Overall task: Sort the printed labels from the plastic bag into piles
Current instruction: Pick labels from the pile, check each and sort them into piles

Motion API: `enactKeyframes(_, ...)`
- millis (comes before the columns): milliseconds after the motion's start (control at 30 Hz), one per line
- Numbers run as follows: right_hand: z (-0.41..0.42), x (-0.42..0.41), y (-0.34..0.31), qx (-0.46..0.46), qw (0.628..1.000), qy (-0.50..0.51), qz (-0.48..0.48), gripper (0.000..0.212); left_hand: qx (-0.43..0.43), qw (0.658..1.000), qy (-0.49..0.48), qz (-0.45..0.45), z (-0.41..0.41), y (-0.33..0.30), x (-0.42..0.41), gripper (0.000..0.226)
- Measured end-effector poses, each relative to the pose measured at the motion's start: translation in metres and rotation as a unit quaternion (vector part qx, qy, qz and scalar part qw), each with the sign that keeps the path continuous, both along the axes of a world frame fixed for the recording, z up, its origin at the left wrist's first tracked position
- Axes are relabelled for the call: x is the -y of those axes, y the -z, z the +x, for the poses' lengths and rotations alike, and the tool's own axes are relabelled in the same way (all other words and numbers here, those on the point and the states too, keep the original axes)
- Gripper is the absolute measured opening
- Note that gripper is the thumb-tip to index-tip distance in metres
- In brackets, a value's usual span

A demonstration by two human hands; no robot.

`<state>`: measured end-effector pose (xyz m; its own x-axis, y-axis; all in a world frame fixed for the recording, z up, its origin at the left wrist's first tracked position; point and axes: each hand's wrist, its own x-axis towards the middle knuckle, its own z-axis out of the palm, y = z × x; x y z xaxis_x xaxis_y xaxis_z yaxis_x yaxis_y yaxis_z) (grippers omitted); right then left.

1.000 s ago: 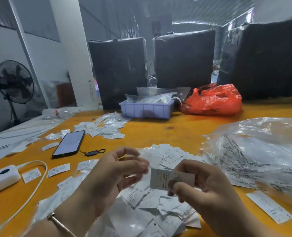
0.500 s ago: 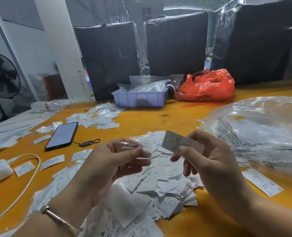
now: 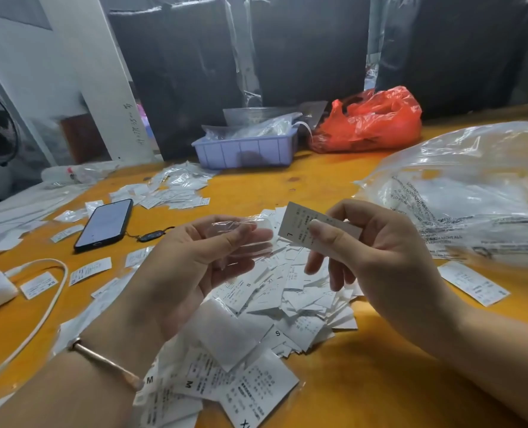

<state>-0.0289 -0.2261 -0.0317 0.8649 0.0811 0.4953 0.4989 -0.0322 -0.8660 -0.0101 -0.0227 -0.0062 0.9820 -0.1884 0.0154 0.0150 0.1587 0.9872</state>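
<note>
White label [image 3: 299, 225] now raised, right hand [image 3: 380, 251] pinching.

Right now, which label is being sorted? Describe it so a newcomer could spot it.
Find the orange table, then the heap of white labels at its middle. Above it, the right hand pinches one label, the only one lifted clear, printed with an L.
</note>
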Motion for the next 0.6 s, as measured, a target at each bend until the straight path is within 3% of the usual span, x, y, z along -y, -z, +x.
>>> enactKeyframes(500, -0.0023, -0.0002, -0.0006, 0.029, 0.999, 0.028, -0.028, 0.012, -0.019, 1.0, 0.023, -0.006, 0.0008, -0.0002, -0.0016, 0.024)
enactKeyframes(600, -0.0029, 0.0005, 0.0003, 0.024, 0.999, 0.029, -0.034, 0.032, 0.005, 0.999, 0.031, 0.019, 0.0002, -0.0012, -0.0023, 0.02)
